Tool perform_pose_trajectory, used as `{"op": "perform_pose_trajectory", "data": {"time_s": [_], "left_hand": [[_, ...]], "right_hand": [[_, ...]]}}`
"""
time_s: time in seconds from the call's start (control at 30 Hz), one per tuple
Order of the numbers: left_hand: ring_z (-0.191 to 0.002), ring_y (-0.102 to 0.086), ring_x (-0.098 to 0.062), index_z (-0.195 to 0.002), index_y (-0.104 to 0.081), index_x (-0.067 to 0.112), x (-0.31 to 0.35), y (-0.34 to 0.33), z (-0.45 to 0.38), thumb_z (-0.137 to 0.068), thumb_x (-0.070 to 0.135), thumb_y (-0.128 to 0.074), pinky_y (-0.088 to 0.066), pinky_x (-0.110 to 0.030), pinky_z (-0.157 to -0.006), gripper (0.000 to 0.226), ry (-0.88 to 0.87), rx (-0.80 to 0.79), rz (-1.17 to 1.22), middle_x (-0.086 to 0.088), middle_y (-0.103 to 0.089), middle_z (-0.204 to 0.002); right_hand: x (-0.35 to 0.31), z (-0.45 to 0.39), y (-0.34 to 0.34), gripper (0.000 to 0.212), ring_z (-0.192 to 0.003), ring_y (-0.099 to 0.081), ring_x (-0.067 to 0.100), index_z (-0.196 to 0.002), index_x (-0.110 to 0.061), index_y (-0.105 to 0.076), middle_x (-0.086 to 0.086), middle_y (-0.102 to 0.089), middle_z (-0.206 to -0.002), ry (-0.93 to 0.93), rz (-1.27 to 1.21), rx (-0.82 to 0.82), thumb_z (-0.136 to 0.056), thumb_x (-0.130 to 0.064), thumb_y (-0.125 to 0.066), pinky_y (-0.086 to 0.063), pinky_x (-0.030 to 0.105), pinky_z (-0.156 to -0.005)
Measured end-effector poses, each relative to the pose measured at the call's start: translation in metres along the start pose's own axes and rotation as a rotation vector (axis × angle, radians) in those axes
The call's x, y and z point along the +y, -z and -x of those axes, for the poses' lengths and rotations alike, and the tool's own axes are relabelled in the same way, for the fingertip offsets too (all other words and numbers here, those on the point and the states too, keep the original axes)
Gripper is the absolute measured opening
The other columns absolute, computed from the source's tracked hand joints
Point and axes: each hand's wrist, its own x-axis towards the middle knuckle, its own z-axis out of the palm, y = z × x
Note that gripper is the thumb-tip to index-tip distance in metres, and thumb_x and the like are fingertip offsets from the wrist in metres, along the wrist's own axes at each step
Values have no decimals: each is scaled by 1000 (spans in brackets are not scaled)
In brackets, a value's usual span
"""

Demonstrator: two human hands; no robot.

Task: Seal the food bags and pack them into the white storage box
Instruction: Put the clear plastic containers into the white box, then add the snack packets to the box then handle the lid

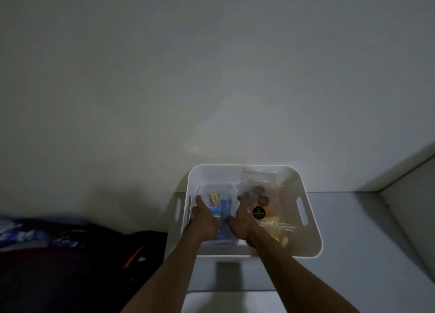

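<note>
Both forearms reach forward into the white storage box [306, 190]. Left hand [204, 218] and right hand [240, 221] grip the two sides of a clear tub [217, 188] of blue and yellow snack packets, thumbs raised, fingers curled under its edges. Just right of it in the box lie clear food bags [261, 190]. That box sits on a pale grey table [364, 230] against a plain white wall [211, 65]. Dark fabric [70, 254] lies left.
</note>
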Motion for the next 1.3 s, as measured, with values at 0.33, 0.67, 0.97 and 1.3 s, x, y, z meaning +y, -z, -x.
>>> {"op": "perform_pose_trajectory", "data": {"time_s": [0.33,0.67,0.97,1.3], "left_hand": [[-128,-44,-36,-145,-28,5,43,7,32,-78,15,-75,-39,-46,-108,82,-114,221,-114,-19,-40,-140],[-134,-40,-35,-146,-33,7,94,-11,125,-92,23,-62,-30,-37,-110,64,-271,433,-93,-21,-38,-148],[-111,-58,-31,-124,-58,5,93,-173,238,-91,23,-64,-46,-41,-98,38,-602,744,79,-14,-62,-120],[-122,-53,-34,-132,-52,13,-14,-351,284,-100,35,-34,-48,-44,-98,43,-493,435,-247,-13,-53,-133]], "right_hand": [[-37,40,33,35,-119,-54,29,-132,-2,-50,16,-57,-126,142,149,59,-98,2,-48,-44,29,-95],[-26,111,118,44,-75,-66,24,-139,-17,-47,7,-67,-93,258,-16,232,-96,-19,-56,-60,43,-70],[125,221,227,39,-95,-63,10,-133,-22,-55,-3,-63,-109,347,-83,389,-95,-33,-61,-52,27,-83],[349,267,176,64,-145,-28,25,-151,-31,-31,6,-32,-157,261,319,359,-94,-51,-52,-32,46,-116]]}}
